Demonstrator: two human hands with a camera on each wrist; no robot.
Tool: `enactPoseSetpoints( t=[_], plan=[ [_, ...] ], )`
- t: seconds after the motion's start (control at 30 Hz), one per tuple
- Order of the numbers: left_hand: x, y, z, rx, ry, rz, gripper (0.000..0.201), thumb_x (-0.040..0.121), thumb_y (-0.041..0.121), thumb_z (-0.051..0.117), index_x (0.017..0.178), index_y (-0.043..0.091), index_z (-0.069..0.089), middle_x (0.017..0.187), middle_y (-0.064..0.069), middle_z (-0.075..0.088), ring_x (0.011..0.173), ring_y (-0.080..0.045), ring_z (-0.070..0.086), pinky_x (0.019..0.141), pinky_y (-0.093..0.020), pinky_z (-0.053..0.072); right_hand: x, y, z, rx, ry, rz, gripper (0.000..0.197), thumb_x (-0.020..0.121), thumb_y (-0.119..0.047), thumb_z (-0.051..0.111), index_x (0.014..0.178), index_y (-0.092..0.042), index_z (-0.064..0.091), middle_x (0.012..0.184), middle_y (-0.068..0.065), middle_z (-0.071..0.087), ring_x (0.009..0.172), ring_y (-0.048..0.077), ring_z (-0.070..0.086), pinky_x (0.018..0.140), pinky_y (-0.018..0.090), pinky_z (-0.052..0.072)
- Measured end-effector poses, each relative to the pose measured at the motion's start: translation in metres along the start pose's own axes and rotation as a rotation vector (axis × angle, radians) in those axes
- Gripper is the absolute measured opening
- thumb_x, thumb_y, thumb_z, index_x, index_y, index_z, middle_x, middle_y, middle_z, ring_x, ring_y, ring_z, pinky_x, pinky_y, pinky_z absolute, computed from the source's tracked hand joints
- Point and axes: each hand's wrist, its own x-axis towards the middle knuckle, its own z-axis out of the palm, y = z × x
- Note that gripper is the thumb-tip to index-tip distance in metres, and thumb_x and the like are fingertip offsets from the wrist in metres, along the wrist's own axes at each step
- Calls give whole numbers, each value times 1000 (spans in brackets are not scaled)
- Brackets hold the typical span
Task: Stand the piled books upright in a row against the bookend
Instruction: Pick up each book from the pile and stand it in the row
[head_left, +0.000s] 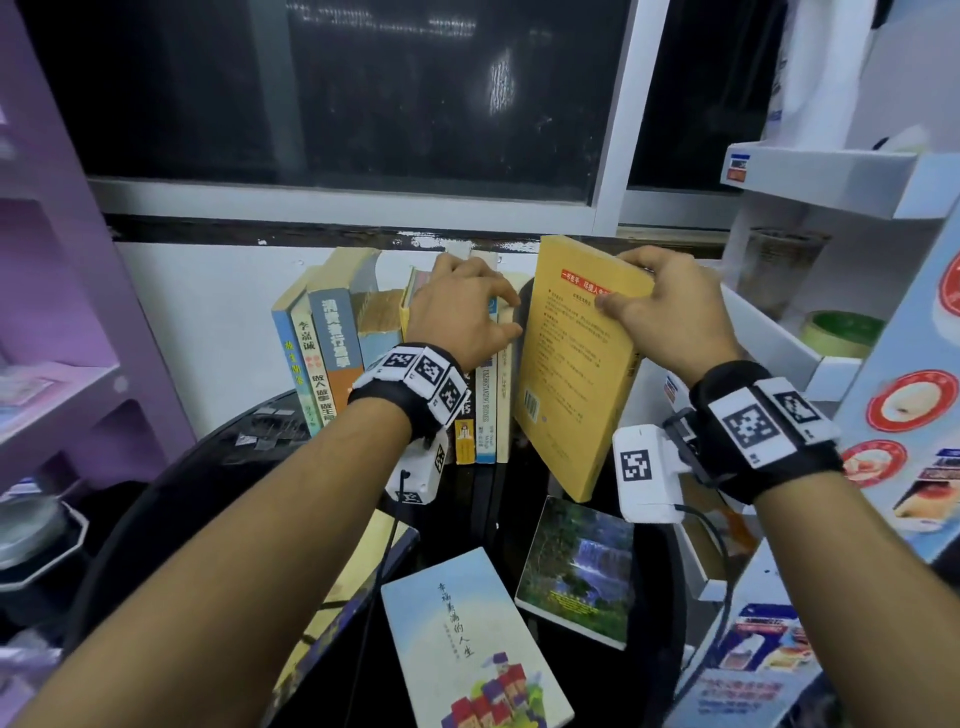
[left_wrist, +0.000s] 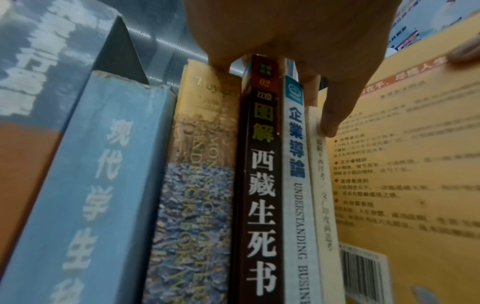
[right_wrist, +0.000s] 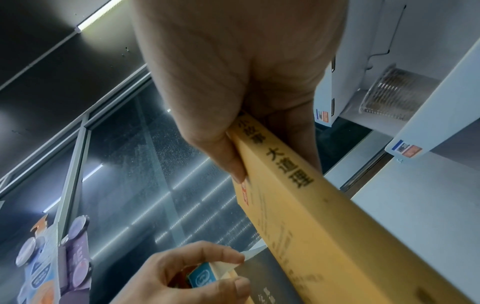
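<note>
Leftmost, the row of upright books (head_left: 395, 358) stands on the dark tabletop (head_left: 249, 467); the left hand (head_left: 462, 312) grips their tops. Rightward, the right hand (head_left: 670, 306) clutches the yellow book (head_left: 566, 384), tilted beside the row.

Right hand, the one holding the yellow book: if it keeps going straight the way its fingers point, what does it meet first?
Probably the left hand, which holds the tops of the standing books. The right hand points leftward gripping the yellow book, tilted beside the row. Depth is unclear.
</note>
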Motion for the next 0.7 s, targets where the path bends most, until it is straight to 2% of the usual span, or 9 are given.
enactPoseSetpoints(
  t=[0.17,0.33,0.43,0.5,0.6,0.7],
  plan=[
    [3,-2,-5,-18,-51,19,34,77,53,67,105,34,68,114,11,54,111,-16,36,87,-31,38,9,-7,22,-31,46,-42,39,89,-25,68,126,-20,58,121,3,64,109,21,60,82,30,49],
    [5,-8,-8,-30,-89,46,31,75,54,69,99,34,68,110,11,51,108,-14,34,83,-28,32,19,-9,48,-27,75,-36,39,89,-26,67,126,-19,58,121,6,64,110,25,60,87,32,48],
    [7,-14,-13,-29,-146,91,34,73,53,71,102,36,68,111,13,49,110,-15,34,89,-32,37,26,-9,61,-20,92,-28,35,88,-26,67,122,-19,61,116,7,66,105,27,62,90,38,51],
    [7,-17,-14,-31,-155,109,36,72,52,73,104,37,67,112,13,50,109,-14,32,92,-34,37,30,-10,68,-18,89,-31,35,89,-25,66,123,-18,60,117,7,66,105,27,62,88,36,50],
    [7,-20,-11,-33,-143,121,36,73,50,73,106,37,67,115,12,51,111,-14,32,87,-28,32,35,-9,78,-25,74,-41,36,90,-24,65,125,-18,59,118,6,66,105,25,62,85,31,49],
    [6,-21,-10,-28,-132,131,36,74,50,72,107,36,66,116,12,51,111,-14,32,85,-26,30,40,-7,87,-37,57,-49,34,90,-24,64,123,-19,60,116,7,66,105,27,61,87,35,51]
  ],
)
